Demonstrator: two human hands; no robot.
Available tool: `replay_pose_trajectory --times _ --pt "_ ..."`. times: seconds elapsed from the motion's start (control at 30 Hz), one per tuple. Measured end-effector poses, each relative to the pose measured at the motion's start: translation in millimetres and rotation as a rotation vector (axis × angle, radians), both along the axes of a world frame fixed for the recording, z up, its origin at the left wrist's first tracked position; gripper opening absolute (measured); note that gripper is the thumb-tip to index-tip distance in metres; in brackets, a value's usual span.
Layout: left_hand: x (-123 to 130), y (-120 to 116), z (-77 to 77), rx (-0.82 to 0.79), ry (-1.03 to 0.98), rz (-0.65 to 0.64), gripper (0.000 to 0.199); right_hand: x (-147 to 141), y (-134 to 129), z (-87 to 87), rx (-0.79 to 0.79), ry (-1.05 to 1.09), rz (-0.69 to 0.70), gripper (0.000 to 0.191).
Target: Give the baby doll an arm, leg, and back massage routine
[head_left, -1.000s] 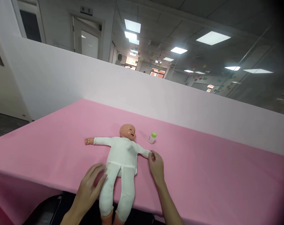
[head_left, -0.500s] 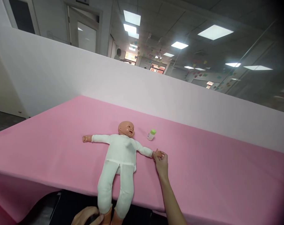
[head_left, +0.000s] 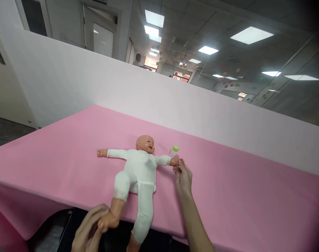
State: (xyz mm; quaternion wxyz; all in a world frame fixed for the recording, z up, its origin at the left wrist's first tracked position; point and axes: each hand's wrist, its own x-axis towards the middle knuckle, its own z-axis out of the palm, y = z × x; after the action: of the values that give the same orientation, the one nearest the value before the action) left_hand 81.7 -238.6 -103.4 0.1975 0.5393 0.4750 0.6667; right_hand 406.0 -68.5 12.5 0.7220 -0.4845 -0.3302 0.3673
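Pink tablecloth (head_left: 228, 175) under baby doll (head_left: 138, 171)

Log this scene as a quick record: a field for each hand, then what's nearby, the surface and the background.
Left hand: grips the foot of a baby doll, its leg bent up
Right hand: pinches the doll's hand
Nearby: small bottle with green cap, just beyond the doll's hand
Surface: pink tablecloth
Background: white partition, distant person
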Motion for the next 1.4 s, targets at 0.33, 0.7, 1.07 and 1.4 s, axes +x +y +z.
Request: replay_pose_trajectory --times 0.33,0.7,1.07,1.4 --pt "9 146 80.0 -0.320 -0.275 -0.597 0.053 -80 26 4.3 -0.119 -0.375 0.288 0.051" --pt "-62 74 52.7 -0.274 -0.025 -0.516 0.044 19 48 4.3 -0.155 -0.054 -0.018 0.035" --pt "-102 21 25.8 -0.371 0.194 -0.656 0.038 55 42 -29.1 -0.308 0.042 -0.145 0.027" --pt "-34 99 46.2 -0.248 -0.075 -0.398 0.051 -29 39 25.2 -0.133 -0.142 0.335 0.036"
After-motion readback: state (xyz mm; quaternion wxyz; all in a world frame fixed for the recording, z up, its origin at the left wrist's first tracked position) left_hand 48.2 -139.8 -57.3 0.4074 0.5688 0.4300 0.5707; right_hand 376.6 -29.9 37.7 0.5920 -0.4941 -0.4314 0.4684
